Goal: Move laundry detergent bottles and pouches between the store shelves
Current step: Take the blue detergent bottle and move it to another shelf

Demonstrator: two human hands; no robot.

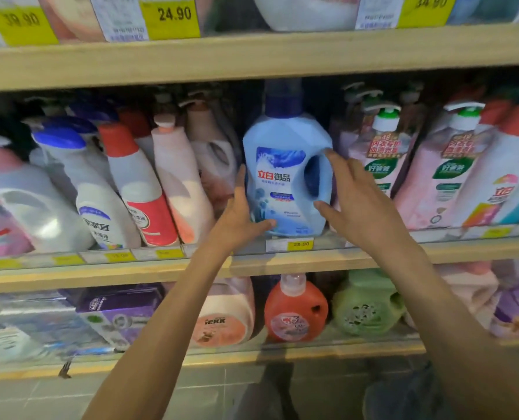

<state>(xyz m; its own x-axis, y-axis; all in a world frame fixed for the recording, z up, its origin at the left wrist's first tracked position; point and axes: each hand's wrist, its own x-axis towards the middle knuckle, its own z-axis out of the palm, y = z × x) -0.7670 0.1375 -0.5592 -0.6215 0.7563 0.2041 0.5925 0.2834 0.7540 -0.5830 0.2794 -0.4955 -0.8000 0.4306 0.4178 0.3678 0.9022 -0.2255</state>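
Upright, blue bottle [285,177] between both open hands' grip.

We are in a shop, at the laundry aisle. Wooden shelves [252,56] stand in tiers, each packed with rows of detergent bottles [149,183] facing outward. Yellow price tags [173,18] reading 24.90 and 39.90 hang above, and a smaller shelf-edge label [300,244] shows 29.90. Tiled floor [191,395] lies below.
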